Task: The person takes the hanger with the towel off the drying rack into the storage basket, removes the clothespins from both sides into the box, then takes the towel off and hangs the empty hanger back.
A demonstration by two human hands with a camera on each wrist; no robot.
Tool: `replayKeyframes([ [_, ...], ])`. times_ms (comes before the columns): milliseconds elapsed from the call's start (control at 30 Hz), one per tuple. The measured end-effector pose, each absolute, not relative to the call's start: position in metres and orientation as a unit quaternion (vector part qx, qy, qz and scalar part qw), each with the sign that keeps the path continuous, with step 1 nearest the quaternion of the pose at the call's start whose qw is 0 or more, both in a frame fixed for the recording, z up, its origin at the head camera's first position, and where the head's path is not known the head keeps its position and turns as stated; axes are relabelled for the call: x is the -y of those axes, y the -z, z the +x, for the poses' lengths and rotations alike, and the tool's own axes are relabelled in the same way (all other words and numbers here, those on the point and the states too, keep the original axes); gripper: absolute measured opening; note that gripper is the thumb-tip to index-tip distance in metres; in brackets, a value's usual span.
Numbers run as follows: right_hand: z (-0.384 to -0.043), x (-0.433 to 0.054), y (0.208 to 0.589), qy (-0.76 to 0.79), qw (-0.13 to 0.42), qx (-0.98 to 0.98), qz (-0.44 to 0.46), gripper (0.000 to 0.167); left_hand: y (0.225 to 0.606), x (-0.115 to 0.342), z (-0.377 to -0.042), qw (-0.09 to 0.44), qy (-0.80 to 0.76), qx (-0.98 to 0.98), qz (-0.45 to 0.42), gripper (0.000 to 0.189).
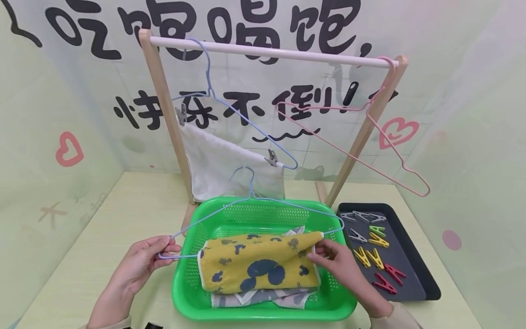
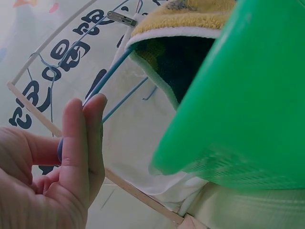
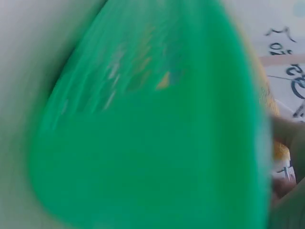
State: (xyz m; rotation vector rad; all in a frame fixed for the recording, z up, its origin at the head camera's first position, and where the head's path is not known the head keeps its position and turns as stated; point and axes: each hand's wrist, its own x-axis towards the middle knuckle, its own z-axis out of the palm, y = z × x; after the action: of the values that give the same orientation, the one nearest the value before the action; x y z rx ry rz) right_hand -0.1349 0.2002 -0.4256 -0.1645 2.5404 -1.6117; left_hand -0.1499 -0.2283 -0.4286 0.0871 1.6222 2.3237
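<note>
A yellow towel [image 1: 230,269] with dark blue patterns drapes over the bottom bar of a blue clothes hanger [image 1: 251,185], above the green basket [image 1: 263,314]. My left hand [image 1: 137,260] pinches the hanger's left corner, seen close up in the left wrist view, where the bar [image 2: 112,71] runs into the towel's fold. At the towel's right edge, my right hand [image 1: 341,265] pinches the cloth between thumb and fingers, just below the hanger's right end. In the right wrist view the basket wall [image 3: 143,157] hides most of that hand. A grey patterned cloth [image 1: 230,300] lies underneath in the basket.
Behind the basket stands a wooden rack with a white rail [image 1: 263,51]. From it hang another blue hanger [image 1: 246,119] with a clipped white towel [image 1: 230,160], and a bare pink hanger [image 1: 341,148]. A black tray [image 1: 415,283] of clothespins [image 1: 375,258] sits right.
</note>
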Motion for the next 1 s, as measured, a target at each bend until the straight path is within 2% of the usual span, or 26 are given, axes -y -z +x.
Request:
replayKeyframes([
  [100, -0.136, -0.195, 0.423, 0.607, 0.078, -0.791, 0.014, 0.031, 0.429, 0.227, -0.15, 0.158, -0.812, -0.56, 0.04, 0.032],
  [167, -0.137, -0.193, 0.423, 0.629, 0.09, -0.772, 0.02, 0.03, 0.43, 0.226, -0.15, 0.16, -0.812, -0.56, 0.04, 0.032],
  [467, -0.136, -0.195, 0.43, 0.619, 0.126, -0.768, -0.106, 0.03, 0.427, 0.22, -0.152, 0.105, -0.791, -0.6, -0.062, 0.032],
  [633, -0.133, -0.201, 0.434, 0.584, 0.139, -0.78, -0.175, 0.028, 0.425, 0.22, -0.153, 0.093, -0.793, -0.597, -0.079, 0.034],
  [800, -0.13, -0.204, 0.432, 0.537, 0.14, -0.809, -0.192, 0.023, 0.425, 0.223, -0.153, 0.082, -0.816, -0.568, -0.068, 0.035],
  [1000, -0.129, -0.203, 0.43, 0.488, 0.146, -0.843, -0.171, 0.016, 0.423, 0.227, -0.153, 0.081, -0.825, -0.556, -0.056, 0.034],
])
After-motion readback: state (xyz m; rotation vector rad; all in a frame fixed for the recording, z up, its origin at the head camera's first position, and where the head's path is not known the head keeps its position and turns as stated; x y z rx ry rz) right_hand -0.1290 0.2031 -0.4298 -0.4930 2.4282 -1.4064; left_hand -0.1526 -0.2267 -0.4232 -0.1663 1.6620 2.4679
